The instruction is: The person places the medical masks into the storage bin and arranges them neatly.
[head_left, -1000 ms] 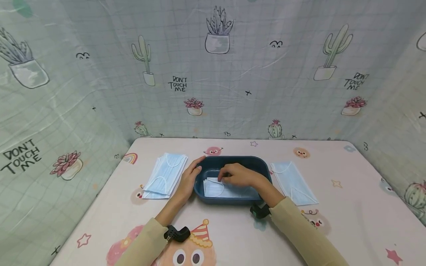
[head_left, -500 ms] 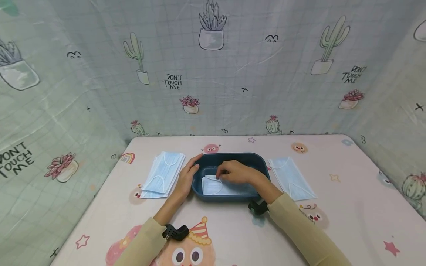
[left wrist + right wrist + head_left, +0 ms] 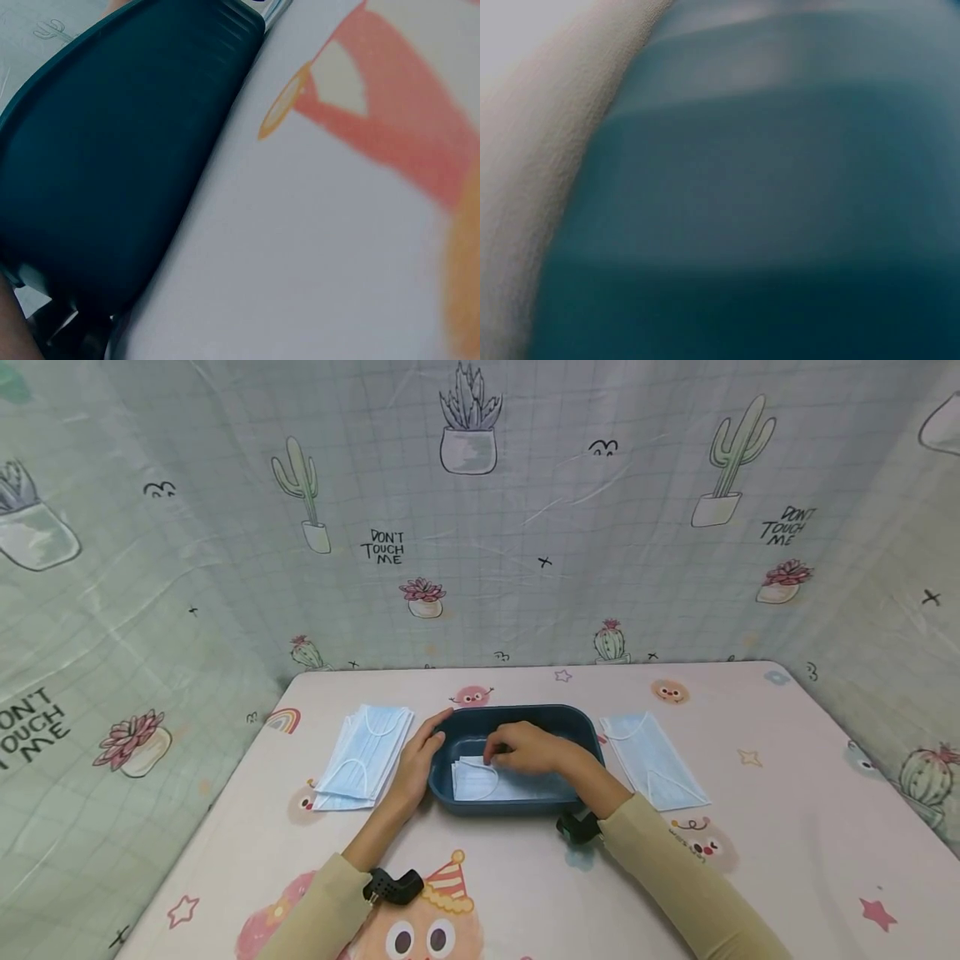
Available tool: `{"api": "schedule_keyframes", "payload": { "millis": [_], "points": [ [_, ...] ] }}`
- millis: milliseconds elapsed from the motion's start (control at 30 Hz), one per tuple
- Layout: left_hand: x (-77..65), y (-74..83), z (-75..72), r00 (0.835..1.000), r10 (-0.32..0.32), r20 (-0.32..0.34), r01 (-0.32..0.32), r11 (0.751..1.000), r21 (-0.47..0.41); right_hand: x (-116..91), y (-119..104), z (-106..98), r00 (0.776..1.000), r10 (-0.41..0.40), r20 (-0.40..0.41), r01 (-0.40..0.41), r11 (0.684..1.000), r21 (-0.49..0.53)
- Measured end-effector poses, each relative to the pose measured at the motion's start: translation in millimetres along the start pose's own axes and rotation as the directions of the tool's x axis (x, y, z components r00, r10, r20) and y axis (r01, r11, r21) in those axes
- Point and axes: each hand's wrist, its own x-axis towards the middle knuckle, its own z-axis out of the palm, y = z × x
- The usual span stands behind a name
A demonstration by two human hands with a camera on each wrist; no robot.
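A dark blue rectangular plastic box [image 3: 517,807] stands on the table, with light blue face masks [image 3: 474,783] lying inside on its floor. Along the box's left side lies my left hand [image 3: 412,768], fingers extended beside the wall and thumb at the rim. My right hand [image 3: 528,750] reaches into the box over its right end. Its bent fingers and thumb pinch at the top edge of the masks, and the hand and forearm hide part of them. In the left wrist view the box's outer wall [image 3: 127,165] shows large.
Several stacked face masks [image 3: 363,760] lie left of the box. More face mask material [image 3: 655,760] lies flat to its right, near the right forearm. A patterned cloth [image 3: 480,568] hangs behind the table. The right wrist view is blurred, with a sleeve [image 3: 547,150] at its left.
The head view shifts slightly, so everything on the table appears a little further left. Both hands, the box and the masks keep nearly the same positions relative to each other.
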Motion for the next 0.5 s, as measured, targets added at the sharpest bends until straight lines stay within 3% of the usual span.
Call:
{"api": "schedule_keyframes", "payload": {
  "millis": [200,500],
  "points": [
    [0.3,-1.1,-1.5,1.0,-0.024,0.009,0.024,1.0,-0.013,0.8,-1.4,0.7,1.0,0.03,0.001,-0.03,0.999,0.012],
    [-3.5,0.9,-0.8,1.0,0.014,-0.006,-0.014,1.0,0.004,-0.9,-4.9,-1.2,0.999,0.052,-0.017,-0.052,0.999,0.0]
  ]
}}
